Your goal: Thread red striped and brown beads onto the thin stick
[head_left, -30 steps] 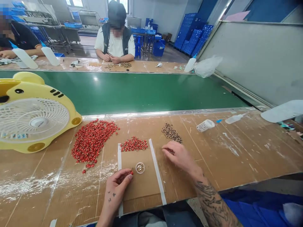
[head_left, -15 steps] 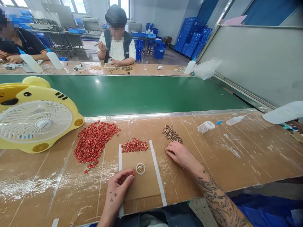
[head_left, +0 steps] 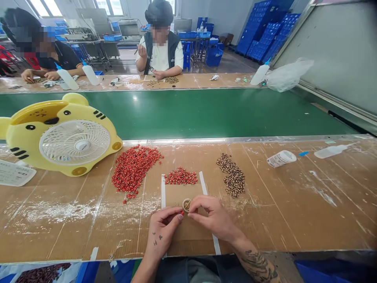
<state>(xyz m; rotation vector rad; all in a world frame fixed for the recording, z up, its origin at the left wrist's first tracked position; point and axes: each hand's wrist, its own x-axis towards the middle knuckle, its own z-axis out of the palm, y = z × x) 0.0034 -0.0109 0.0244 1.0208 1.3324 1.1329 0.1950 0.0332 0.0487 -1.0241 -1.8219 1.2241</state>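
Observation:
My left hand pinches a small red piece between thumb and fingertips, low over the cardboard mat. Close by on the right, my right hand is closed in a pinch at the edge of a small round dish. Whatever sits in that pinch is too small to make out. Behind the dish lies a small heap of red pieces between two white tape strips. A bigger heap of red pieces spreads to the left. Dark and gold bead-like pieces lie to the right.
A yellow animal-faced fan stands at the left. On the right lie a white bottle, a blue cap and a clear squeeze bottle. Beyond a green belt, two people work at the far table.
My right hand has moved left from the dark and gold pieces to the dish, beside my left hand. My left hand keeps its red piece. The camera view has shifted.

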